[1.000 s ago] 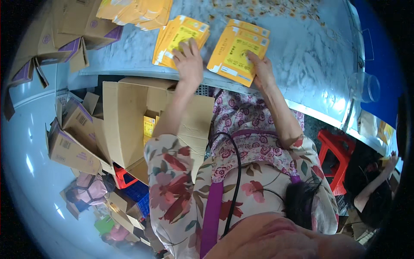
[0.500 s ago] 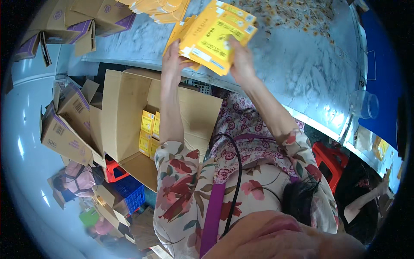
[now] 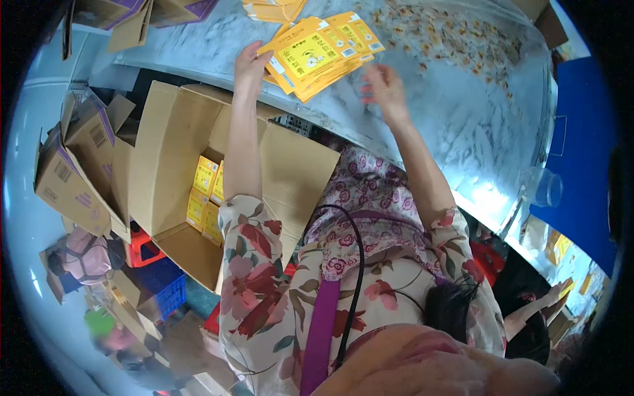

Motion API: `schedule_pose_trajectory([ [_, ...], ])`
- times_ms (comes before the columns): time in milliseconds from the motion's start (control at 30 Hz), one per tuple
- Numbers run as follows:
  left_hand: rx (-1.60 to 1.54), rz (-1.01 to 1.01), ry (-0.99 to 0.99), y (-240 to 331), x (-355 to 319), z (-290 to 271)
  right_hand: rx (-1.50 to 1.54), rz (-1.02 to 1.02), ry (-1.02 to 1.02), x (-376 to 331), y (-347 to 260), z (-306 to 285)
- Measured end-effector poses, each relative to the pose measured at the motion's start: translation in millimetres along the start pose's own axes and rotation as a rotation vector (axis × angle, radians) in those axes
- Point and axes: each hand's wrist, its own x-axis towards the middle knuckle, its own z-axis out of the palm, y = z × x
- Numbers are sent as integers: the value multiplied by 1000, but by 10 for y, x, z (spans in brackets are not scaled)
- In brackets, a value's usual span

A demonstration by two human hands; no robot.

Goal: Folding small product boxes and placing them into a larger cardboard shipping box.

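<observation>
A fanned stack of flat yellow cartons lies on the marbled work table in front of me. At its left edge, my left hand is closed on a corner of the cartons, part of its fingers hidden. My right hand is off the stack's right side, holding nothing, its fingers apart and slightly blurred. Behind the stack lie more flat yellow cartons, cut off by the upper rim. Below my left forearm, a large open cardboard box holds several yellow boxes in rows.
Small brownish pieces are scattered across the table's far right, near a clear plastic jar at its edge. Open cardboard boxes stand at left. A blue crate is lower left, near a person. Another person's arm shows at right.
The yellow cartons were held up in both hands and now rest lower on the table, fanned out. My right hand has let go and moved slightly right. The view has shifted.
</observation>
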Motion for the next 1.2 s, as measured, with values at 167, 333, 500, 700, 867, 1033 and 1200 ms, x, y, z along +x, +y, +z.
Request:
schedule_pose_trajectory([
  [167, 82, 145, 137, -310, -44, -3, -195, -242, -4, 243, -208, -123],
  [333, 473, 154, 205, -224, -77, -87, 1, -96, 141, 274, -138, 34],
  [500, 903, 207, 175, 169, 120, 42, -6, -122, -69, 283, 49, 32],
  [700, 888, 28, -30, 238, 258, 135, 69, -23, -23, 165, -9, 291],
  [867, 785, 385, -207, 102, 410, 67, 204, -54, -119, 58, -88, 733],
  [1033, 939, 439, -31, 144, 187, 427, 223, -82, -107, 226, 21, 751],
  [1200, 1139, 477, 182, -123, 502, 168, 39, -161, -49, 140, -86, 654],
])
